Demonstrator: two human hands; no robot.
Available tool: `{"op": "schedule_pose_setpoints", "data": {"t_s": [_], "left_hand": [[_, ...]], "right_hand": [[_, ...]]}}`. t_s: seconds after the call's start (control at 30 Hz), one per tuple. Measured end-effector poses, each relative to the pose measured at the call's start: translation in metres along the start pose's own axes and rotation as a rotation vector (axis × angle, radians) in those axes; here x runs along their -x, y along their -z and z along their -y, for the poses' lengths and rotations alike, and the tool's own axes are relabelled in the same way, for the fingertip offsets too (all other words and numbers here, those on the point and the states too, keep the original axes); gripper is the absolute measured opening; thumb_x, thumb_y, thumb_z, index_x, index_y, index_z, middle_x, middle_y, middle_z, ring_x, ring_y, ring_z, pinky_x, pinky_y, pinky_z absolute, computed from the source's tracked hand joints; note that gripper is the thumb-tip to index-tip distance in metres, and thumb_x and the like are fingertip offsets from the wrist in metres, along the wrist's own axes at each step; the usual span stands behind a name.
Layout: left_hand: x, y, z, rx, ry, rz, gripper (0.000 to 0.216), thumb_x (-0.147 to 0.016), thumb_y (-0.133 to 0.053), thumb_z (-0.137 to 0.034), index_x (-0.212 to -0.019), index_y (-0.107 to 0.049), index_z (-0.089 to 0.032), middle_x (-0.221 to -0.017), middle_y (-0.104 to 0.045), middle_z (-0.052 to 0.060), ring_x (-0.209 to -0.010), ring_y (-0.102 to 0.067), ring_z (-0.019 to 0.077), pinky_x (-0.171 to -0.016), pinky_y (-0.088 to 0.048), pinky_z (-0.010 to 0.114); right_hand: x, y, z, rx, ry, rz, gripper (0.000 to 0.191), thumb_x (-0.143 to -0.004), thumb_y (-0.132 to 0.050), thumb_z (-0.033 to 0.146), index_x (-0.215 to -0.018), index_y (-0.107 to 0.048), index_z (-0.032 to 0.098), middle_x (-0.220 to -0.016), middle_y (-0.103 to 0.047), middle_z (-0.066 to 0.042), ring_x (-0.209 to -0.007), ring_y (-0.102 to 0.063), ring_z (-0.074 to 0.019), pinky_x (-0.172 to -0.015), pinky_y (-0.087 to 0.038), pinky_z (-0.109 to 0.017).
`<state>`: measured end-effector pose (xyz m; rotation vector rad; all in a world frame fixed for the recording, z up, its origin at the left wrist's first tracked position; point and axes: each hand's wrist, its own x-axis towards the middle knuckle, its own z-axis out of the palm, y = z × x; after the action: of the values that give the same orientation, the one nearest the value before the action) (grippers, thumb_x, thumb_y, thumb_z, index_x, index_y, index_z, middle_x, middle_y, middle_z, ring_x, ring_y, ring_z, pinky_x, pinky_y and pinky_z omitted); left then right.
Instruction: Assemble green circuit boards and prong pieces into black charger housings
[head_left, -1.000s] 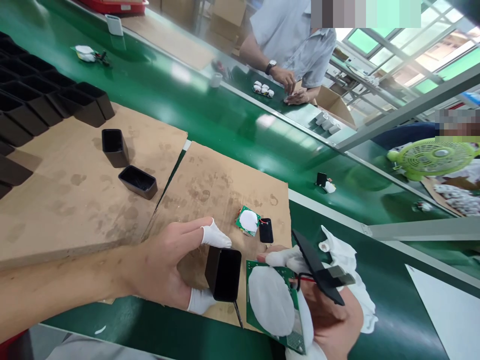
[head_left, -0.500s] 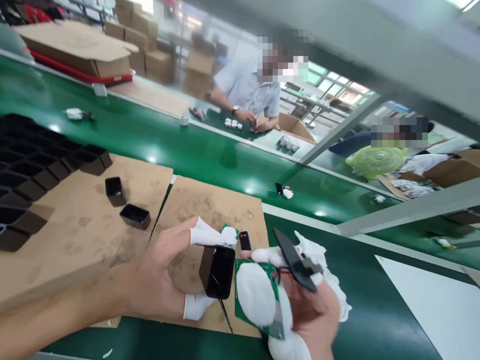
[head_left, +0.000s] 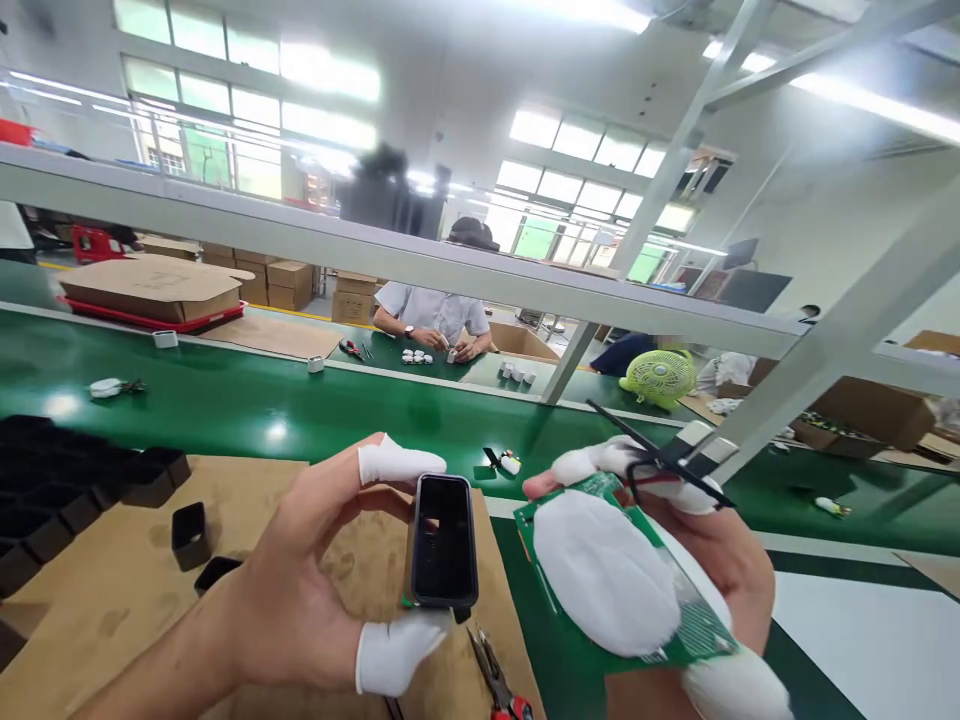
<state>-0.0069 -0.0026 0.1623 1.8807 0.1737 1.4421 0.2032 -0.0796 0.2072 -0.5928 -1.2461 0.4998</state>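
My left hand (head_left: pixel 307 570), with white finger cots on thumb and finger, grips a small black rectangular case (head_left: pixel 445 540) by its sides, its open end facing me. My right hand (head_left: pixel 720 560), also in white finger cots, holds a green circuit board (head_left: pixel 701 610) with a round white pad (head_left: pixel 604 570) on its face. A thin black plate (head_left: pixel 637 440) with metal-looking pieces sticks up from the same hand, beside the board. The board is apart from the case. Red-handled pliers (head_left: pixel 495 680) lie on the cardboard below the case.
Rows of black cases (head_left: pixel 45 500) stand at left, with a loose case (head_left: pixel 190 537) nearby on the cardboard (head_left: pixel 135 620). A green conveyor belt (head_left: pixel 360 410) runs across. Beyond it a co-worker (head_left: pixel 442 310) handles small parts. A light-green fan (head_left: pixel 660 378) stands at right.
My view has tilted up. My right hand has moved right, taking the board and black plate away from the case. The left hand keeps its hold, and pliers now show below.
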Motion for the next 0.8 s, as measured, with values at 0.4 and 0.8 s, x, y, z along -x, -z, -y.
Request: {"op": "schedule_pose_setpoints", "data": {"t_s": [0.4, 0.8], "left_hand": [[0.006, -0.005, 0.004, 0.077, 0.197, -0.078, 0.087, -0.069, -0.1, -0.012, -0.143, -0.077, -0.052, -0.118, -0.085, -0.006, -0.097, -0.085, 0.0165, -0.097, -0.07, 0.02], [0.002, -0.005, -0.005, 0.128, 0.301, -0.103, 0.067, -0.071, -0.101, -0.013, -0.13, -0.082, -0.037, -0.11, -0.086, -0.001, -0.096, -0.086, 0.0217, -0.09, -0.074, 0.026]], "right_hand": [[-0.012, 0.001, 0.001, -0.01, -0.247, -0.033, 0.042, -0.089, -0.099, 0.051, -0.124, -0.086, 0.031, -0.118, -0.09, -0.013, -0.099, -0.09, -0.0387, -0.088, -0.077, -0.053], [-0.008, -0.008, 0.0, -0.103, -0.318, -0.015, 0.046, -0.082, -0.102, 0.053, -0.119, -0.086, 0.031, -0.117, -0.089, -0.012, -0.097, -0.089, -0.0382, -0.084, -0.077, -0.054]]}}
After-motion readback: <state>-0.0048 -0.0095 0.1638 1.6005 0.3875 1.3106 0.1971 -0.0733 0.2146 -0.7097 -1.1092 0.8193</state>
